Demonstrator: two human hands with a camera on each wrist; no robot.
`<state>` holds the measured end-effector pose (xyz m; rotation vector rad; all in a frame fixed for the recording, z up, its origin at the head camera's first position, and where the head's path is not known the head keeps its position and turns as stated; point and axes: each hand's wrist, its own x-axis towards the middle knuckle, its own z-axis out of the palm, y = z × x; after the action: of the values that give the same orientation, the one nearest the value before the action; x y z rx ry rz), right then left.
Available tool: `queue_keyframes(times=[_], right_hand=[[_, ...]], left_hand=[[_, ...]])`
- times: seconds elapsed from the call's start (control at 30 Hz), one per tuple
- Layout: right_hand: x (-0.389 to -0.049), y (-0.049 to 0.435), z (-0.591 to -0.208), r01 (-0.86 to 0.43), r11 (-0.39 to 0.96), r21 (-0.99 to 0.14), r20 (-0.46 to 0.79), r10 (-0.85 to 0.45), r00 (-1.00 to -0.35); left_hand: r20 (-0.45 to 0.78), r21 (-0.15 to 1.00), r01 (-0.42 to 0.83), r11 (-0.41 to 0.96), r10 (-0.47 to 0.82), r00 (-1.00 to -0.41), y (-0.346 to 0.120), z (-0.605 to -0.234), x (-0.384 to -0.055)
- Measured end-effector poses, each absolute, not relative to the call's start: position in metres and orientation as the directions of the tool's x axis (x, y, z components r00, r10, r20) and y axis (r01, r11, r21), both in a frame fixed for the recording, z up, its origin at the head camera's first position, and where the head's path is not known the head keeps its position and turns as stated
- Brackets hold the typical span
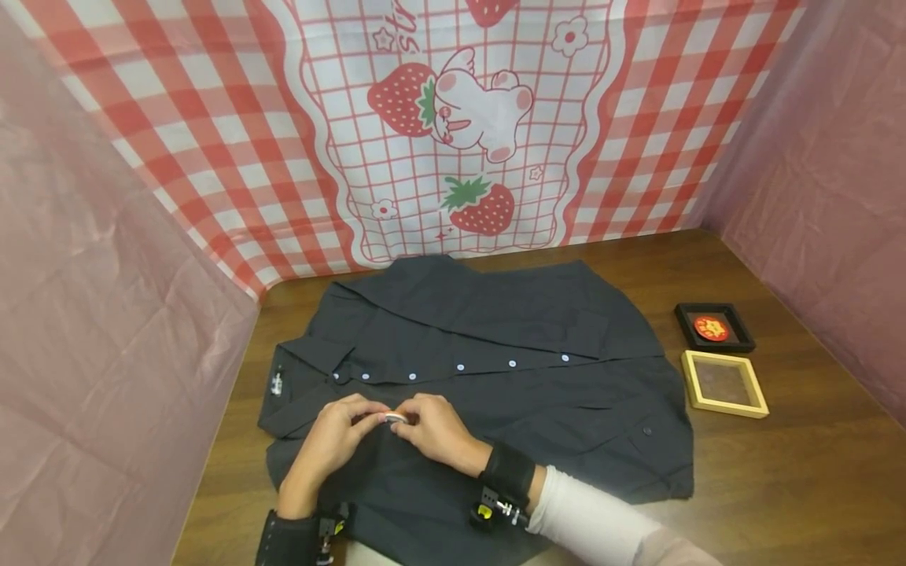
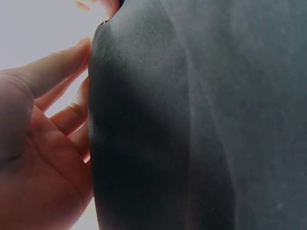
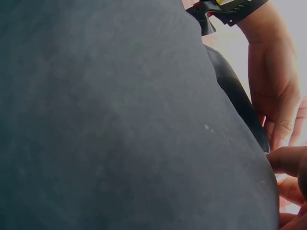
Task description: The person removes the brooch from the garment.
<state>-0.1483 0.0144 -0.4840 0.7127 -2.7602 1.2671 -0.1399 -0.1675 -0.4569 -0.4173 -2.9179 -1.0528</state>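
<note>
A dark button-up shirt (image 1: 488,393) lies spread over the table, its collar to the left and a row of pale buttons along its front. Over its lower front, a small round badge (image 1: 396,417) is seen almost edge-on between both hands. My left hand (image 1: 334,432) pinches its left side with thumb and forefinger. On the other side, my right hand (image 1: 437,431) pinches it with curled fingers. Dark shirt cloth (image 2: 139,124) fills much of the left wrist view and hides the fingertips. In the right wrist view, cloth (image 3: 134,120) likewise covers most of the work.
At the right of the wooden table (image 1: 800,464) lies a black square frame (image 1: 743,338) holding a red round badge (image 1: 711,328) with a yellow star. A pale yellow frame (image 1: 729,406) sits just nearer. A strawberry-print cloth (image 1: 467,126) hangs behind, with pink drapes at both sides.
</note>
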Motion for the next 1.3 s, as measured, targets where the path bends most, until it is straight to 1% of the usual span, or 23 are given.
queue_keyframes(times=[0.23, 0.43, 0.77, 1.03, 1.3], right_hand=[[-0.151, 0.018, -0.483, -0.446, 0.571, -0.689, 0.209, -0.433, -0.877], [-0.154, 0.02, -0.478, -0.441, 0.547, -0.711, 0.185, -0.46, -0.869], [-0.153, 0.023, -0.472, -0.411, 0.508, -0.757, 0.178, -0.445, -0.877], [-0.152, 0.026, -0.472, -0.407, 0.508, -0.759, 0.177, -0.441, -0.88], [-0.152, 0.03, -0.474, -0.417, 0.491, -0.765, 0.21, -0.422, -0.882]], left_hand=[[0.089, 0.633, 0.239, 0.736, 0.238, -0.967, -0.167, -0.458, -0.139], [0.102, 0.643, 0.245, 0.726, 0.237, -0.966, -0.167, -0.456, -0.138], [0.124, 0.663, 0.251, 0.706, 0.228, -0.966, -0.165, -0.455, -0.135], [0.162, 0.665, 0.282, 0.691, 0.235, -0.958, -0.161, -0.455, -0.134], [0.137, 0.685, 0.25, 0.684, 0.216, -0.967, -0.157, -0.454, -0.133]])
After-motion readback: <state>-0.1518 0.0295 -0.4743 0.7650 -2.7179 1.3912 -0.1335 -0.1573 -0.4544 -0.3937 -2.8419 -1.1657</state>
